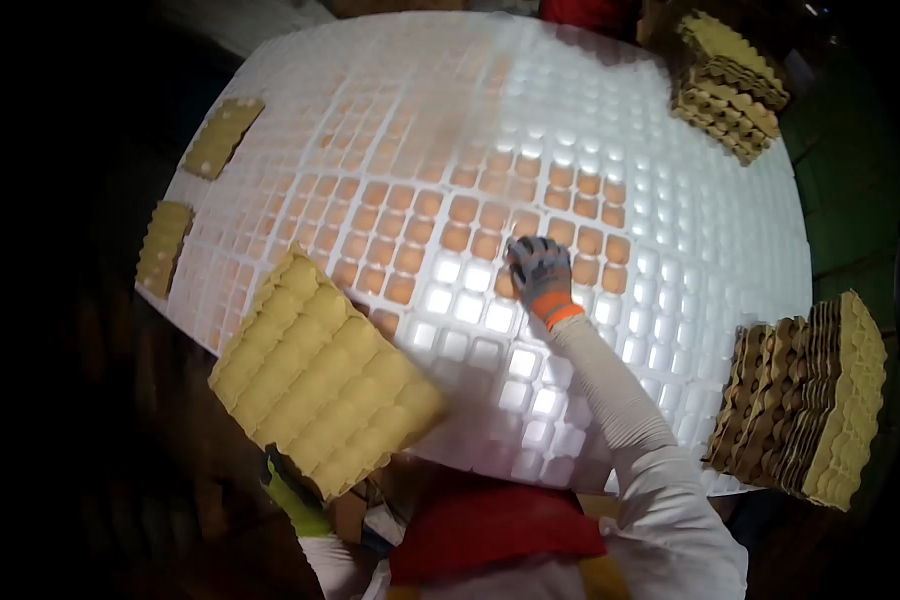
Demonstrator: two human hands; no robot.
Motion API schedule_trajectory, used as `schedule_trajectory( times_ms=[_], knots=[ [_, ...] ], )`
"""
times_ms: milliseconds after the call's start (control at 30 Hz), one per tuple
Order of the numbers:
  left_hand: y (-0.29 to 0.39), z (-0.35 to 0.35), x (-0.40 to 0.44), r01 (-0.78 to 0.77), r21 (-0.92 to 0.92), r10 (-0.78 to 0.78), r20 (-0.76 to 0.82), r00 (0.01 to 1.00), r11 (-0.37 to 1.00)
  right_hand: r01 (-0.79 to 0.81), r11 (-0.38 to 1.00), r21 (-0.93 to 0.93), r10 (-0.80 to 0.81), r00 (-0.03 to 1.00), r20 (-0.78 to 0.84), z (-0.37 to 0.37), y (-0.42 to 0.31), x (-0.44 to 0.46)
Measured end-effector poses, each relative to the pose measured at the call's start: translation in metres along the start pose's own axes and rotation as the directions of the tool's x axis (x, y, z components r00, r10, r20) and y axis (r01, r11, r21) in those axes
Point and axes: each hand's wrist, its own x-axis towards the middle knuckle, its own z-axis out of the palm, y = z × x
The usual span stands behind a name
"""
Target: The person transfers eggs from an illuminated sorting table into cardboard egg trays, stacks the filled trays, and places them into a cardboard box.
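Observation:
My left hand (288, 492), in a dark and yellow-green glove, grips the lower edge of a yellow pulp egg tray (320, 370). That tray is tilted over the near left of the table, its bumpy face toward me. My right hand (540, 265) wears a grey glove with an orange cuff. It reaches out over white plastic egg packs (630, 320), fingers curled down among brown eggs (457, 237). Whatever lies under those fingers is hidden. Rows of brown eggs fill the cups to the left and beyond; white cups show nearer me and to the right.
A stack of pulp trays (800, 400) stands at the right edge, and another stack (730, 90) at the far right. Two yellow trays (223, 137) lie along the left edge. Someone in red (590, 12) is at the far side. Haze blurs the far middle.

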Motion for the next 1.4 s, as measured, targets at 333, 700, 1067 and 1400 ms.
schedule_trajectory(
  times_ms=[333,700,1067,1400],
  knots=[
    [0.076,0.17,0.025,0.123,-0.502,0.157,0.48,0.863,0.856,-0.132,0.061,0.989,0.232,0.966,0.114,-0.143,-0.03,-0.094],
    [0.238,0.282,-0.102,0.419,-0.727,0.754,0.643,0.136,0.544,-0.094,0.615,0.783,0.731,0.442,-0.521,-0.374,-0.039,-0.27],
    [0.417,0.327,-0.407,0.447,-0.69,0.82,0.519,-0.241,0.569,-0.176,0.842,0.51,0.496,-0.121,-0.86,-0.433,0.07,-0.328],
    [0.38,0.321,-0.417,-0.108,-0.809,0.814,0.581,-0.002,0.578,-0.452,0.802,0.39,0.406,-0.067,-0.912,-0.45,0.121,-0.471]
  ],
)
